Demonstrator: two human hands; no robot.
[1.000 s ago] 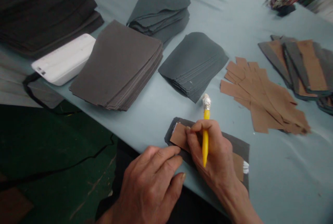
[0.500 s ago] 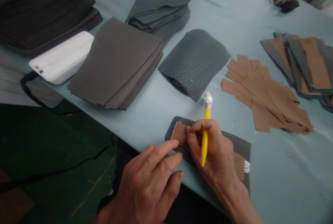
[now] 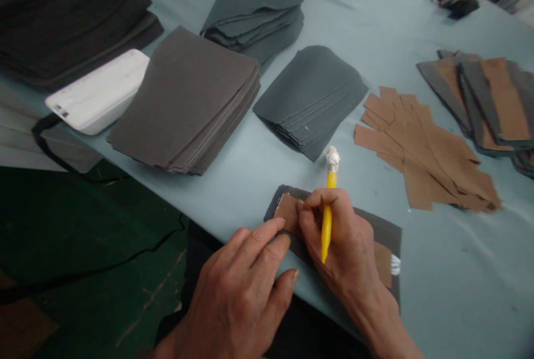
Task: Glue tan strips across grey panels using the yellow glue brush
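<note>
A brown strip (image 3: 287, 211) lies along a dark grey fabric-like piece (image 3: 381, 225) at the table's front edge. White smears show at the strip's two ends. My right hand (image 3: 342, 236) covers the middle of the strip, its thumb and index fingertips pressed on it. Tucked in the same hand is a yellow stick (image 3: 327, 231), with its white-crusted end pointing up and away. My left hand (image 3: 246, 281) is open, fingers stretched out, its index fingertip touching the strip's near-left edge.
Loose brown strips (image 3: 421, 153) lie to the right, beside grey pieces bearing brown strips (image 3: 479, 97). Grey stacks (image 3: 312, 92) (image 3: 187, 97) and a white case (image 3: 98, 92) stand further left. A dark pile (image 3: 62, 14) fills the far left corner.
My left index fingertip has shifted slightly up onto the brown strip, and the left thumb has lifted a little. My right hand has barely moved.
</note>
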